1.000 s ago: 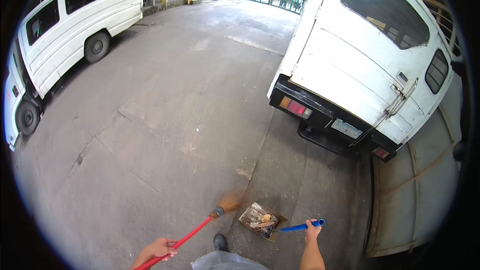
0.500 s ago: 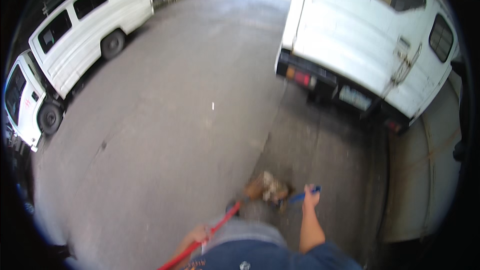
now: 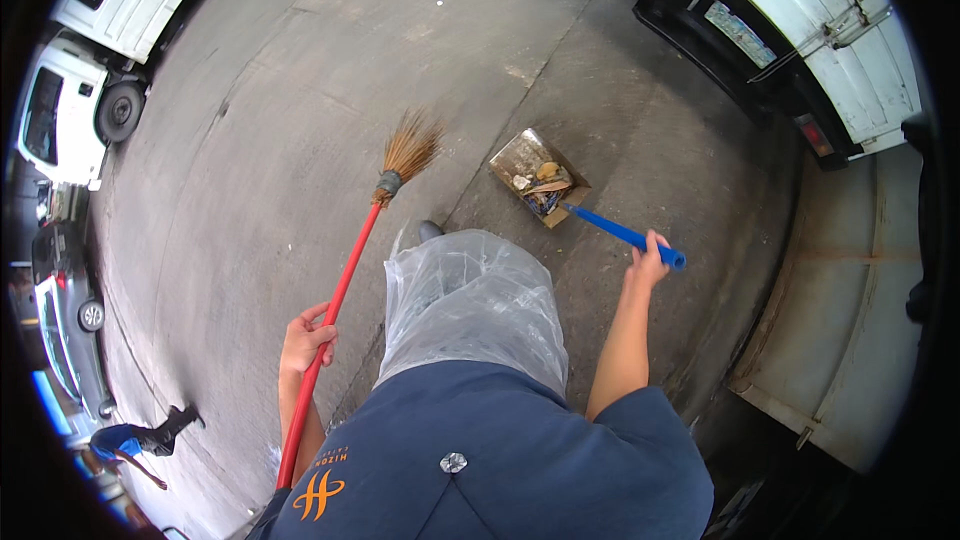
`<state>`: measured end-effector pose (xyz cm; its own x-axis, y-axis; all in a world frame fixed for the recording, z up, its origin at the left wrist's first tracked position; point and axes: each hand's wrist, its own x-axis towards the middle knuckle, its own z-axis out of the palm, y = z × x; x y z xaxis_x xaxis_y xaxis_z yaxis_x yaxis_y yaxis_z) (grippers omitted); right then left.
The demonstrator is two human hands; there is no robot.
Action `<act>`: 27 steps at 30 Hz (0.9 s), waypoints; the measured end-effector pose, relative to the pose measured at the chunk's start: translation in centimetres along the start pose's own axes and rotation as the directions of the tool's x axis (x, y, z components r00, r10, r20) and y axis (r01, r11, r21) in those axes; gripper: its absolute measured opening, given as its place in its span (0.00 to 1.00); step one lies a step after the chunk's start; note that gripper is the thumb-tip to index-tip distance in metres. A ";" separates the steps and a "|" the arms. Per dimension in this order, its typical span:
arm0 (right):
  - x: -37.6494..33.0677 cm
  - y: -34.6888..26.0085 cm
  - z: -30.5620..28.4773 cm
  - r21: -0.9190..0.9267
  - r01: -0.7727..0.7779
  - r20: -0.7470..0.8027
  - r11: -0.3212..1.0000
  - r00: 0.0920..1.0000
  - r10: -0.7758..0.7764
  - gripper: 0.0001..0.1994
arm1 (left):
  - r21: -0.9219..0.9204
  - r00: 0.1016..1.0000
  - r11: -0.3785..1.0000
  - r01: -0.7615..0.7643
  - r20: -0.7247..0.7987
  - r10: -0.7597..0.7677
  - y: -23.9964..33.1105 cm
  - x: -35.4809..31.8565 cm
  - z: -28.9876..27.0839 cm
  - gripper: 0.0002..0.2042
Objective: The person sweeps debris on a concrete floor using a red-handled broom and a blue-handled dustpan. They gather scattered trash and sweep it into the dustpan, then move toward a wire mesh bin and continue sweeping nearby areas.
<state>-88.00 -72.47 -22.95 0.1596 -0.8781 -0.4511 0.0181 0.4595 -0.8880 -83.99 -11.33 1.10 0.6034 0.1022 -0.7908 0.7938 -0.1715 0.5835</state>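
My left hand [image 3: 307, 338] grips the red handle of a broom [image 3: 350, 270] whose brown bristles [image 3: 408, 147] rest on the concrete ahead of me. My right hand [image 3: 648, 262] holds the blue handle [image 3: 620, 233] of a metal dustpan [image 3: 538, 178]. The dustpan sits on the ground to the right of the bristles and holds leaves and bits of litter. A clear plastic bag [image 3: 470, 300] hangs at my front, over my dark blue shirt [image 3: 480, 460].
The rear of a white van [image 3: 790, 30] stands close at the upper right. Another white van [image 3: 90, 70] and a grey car [image 3: 65, 320] line the left edge. A metal gate or wall [image 3: 850, 320] runs along the right. Another person [image 3: 130, 437] bends at the lower left.
The view has tipped down toward my body. The broom and dustpan now sit farther apart, and both vans have slid toward the frame's edges.
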 end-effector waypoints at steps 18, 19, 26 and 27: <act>-9.5 2.7 -20.6 -0.044 0.062 0.125 0.997 0.991 -0.056 0.06 | -0.132 0.982 0.974 0.183 0.066 -0.175 -28.9 -7.3 -10.2 0.32; -10.0 2.6 -21.6 -0.077 0.083 0.139 0.994 0.988 -0.071 0.07 | -0.116 0.989 0.983 0.144 0.023 -0.143 -30.2 -8.8 -11.8 0.33; -13.1 4.1 -25.6 -0.210 0.178 0.398 0.961 0.914 -0.082 0.07 | -0.301 0.988 0.950 -0.079 -0.150 0.035 -39.7 -12.5 -20.9 0.37; -13.9 4.6 -26.0 -0.239 0.179 0.433 0.954 0.899 -0.060 0.07 | -0.308 0.986 0.947 -0.092 -0.159 0.044 -41.2 -12.1 -21.8 0.37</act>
<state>-115.79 -61.59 -23.01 0.5696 -0.7598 -0.3136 -0.1901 0.2495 -0.9495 -122.35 15.85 -9.31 0.6422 0.2490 -0.7250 0.7195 0.1305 0.6822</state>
